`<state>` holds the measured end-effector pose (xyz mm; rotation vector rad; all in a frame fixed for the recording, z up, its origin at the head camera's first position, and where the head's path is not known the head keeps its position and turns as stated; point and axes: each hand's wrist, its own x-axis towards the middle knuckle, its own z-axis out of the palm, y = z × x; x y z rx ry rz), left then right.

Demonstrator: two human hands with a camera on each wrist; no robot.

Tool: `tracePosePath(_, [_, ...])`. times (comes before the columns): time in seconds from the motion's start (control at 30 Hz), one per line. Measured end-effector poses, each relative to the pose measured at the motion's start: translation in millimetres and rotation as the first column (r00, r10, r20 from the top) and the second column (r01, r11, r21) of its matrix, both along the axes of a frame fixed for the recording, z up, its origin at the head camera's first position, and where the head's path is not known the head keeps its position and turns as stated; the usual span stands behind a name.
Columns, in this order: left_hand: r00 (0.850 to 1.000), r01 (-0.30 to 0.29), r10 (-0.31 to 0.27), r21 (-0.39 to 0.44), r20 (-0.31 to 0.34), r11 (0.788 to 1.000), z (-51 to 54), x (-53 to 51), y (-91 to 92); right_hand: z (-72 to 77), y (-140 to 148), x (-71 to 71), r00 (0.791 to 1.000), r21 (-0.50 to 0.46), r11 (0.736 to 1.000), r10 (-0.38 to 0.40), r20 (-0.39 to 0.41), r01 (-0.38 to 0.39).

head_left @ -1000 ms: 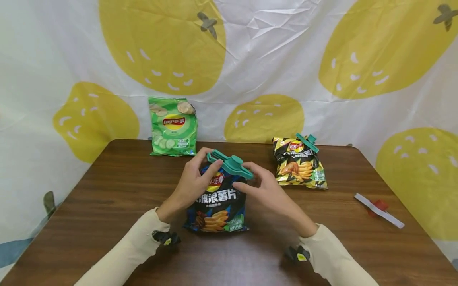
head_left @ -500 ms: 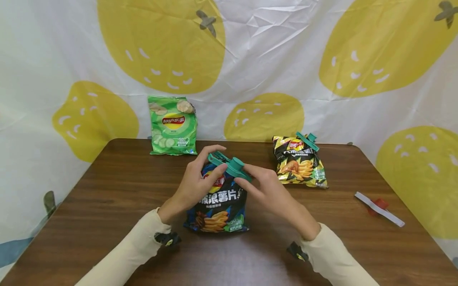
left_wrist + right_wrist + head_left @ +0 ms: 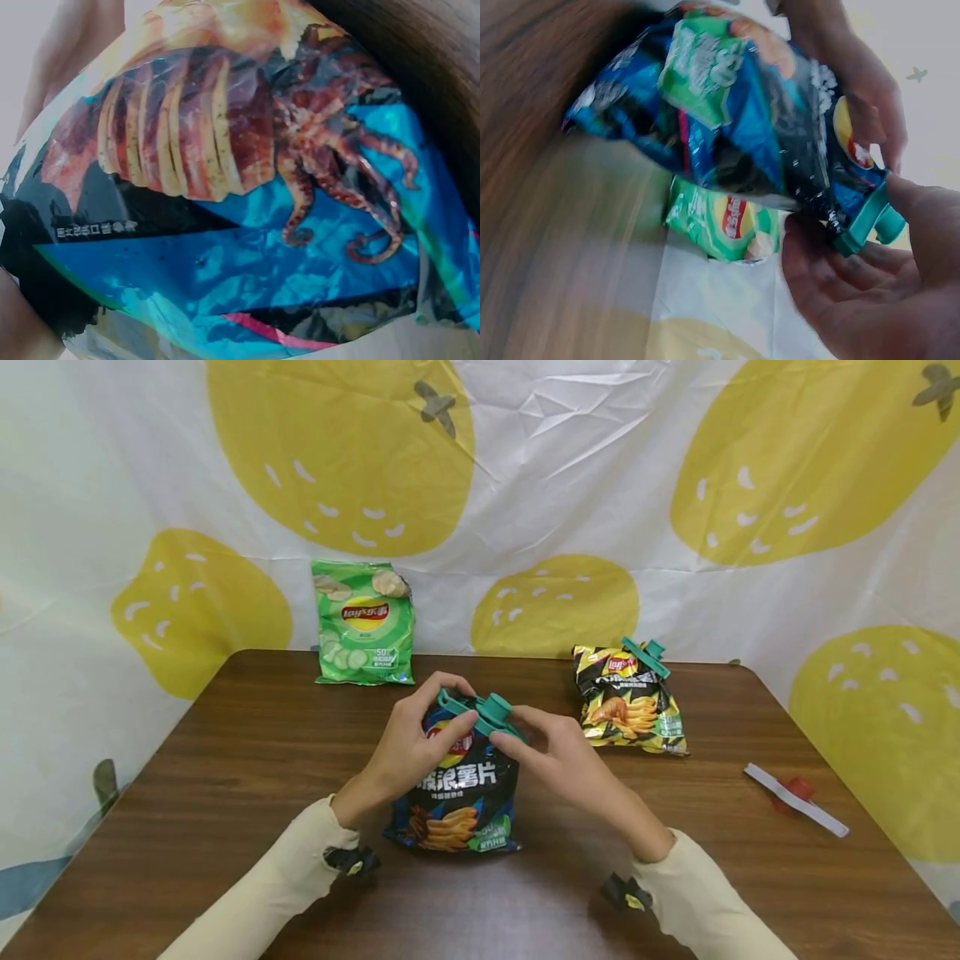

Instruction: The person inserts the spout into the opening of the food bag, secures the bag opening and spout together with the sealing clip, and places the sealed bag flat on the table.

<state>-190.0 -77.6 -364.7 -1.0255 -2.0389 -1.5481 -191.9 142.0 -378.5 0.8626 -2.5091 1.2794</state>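
A dark blue and black chip bag [image 3: 457,810] stands upright at the table's middle. Across its top edge lies a teal bag clip [image 3: 495,710] with a round cap. My left hand [image 3: 405,735] pinches the clip's left part and the bag top, thumb in front and fingers behind. At the clip's right end my right hand [image 3: 573,764] holds it between thumb and fingers. The right wrist view shows the clip [image 3: 866,221] over the folded bag end. The bag's back, printed with a squid, fills the left wrist view. Fingers behind the bag top are partly hidden.
A green chip bag [image 3: 365,631] stands at the back left edge. At the back right lies a yellow and black chip bag [image 3: 630,706] with another teal clip [image 3: 647,657]. A white and red clip [image 3: 797,797] lies on the right of the wooden table [image 3: 247,777].
The clip's arms at the left end, apart half a second ago, now look closer together and lower. My right thumb has shifted slightly up and left against the clip. The bag stays in place.
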Motion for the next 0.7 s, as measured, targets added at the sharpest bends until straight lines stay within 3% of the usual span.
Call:
tracePosePath(0.07, [1.0, 0.0, 0.0, -0.006, -0.009, 1.0, 0.3, 0.8, 0.6, -1.0, -1, 0.6, 1.0, 0.004, 1.0, -0.01, 0.028, 0.01])
tracePosePath(0.23, [0.998, -0.034, 0.033, -0.015, -0.055, 0.999, -17.4, -12.5, 1.5, -8.3, -7, 1.5, 0.998, -0.072, 0.997, -0.007, 0.059, 0.011])
tracePosePath(0.3, [0.996, -0.055, 0.054, -0.016, -0.074, 0.998, -26.5, -19.5, 1.5, -11.6, -9, 1.8, 0.999, -0.108, 0.994, -0.009, 0.051, 0.014])
tracePosePath(0.43, [0.993, -0.081, 0.08, -0.007, -0.089, 0.997, -32.1, -23.7, 0.8, -16.5, -12, 1.7, 0.999, -0.163, 0.986, -0.032, 0.012, 0.033])
tracePosePath(0.6, [0.996, -0.08, 0.081, 0.008, -0.03, 0.997, -29.6, -24.5, -2.1, -20.9, -13, 1.2, 0.999, -0.216, 0.976, -0.046, -0.024, 0.04])
tracePosePath(0.7, [0.997, -0.017, 0.016, 0.013, 0.076, 1.0, -24.1, -26.6, -8.1, -22.2, -12, 0.5, 0.999, -0.243, 0.97, -0.035, -0.025, 0.028])
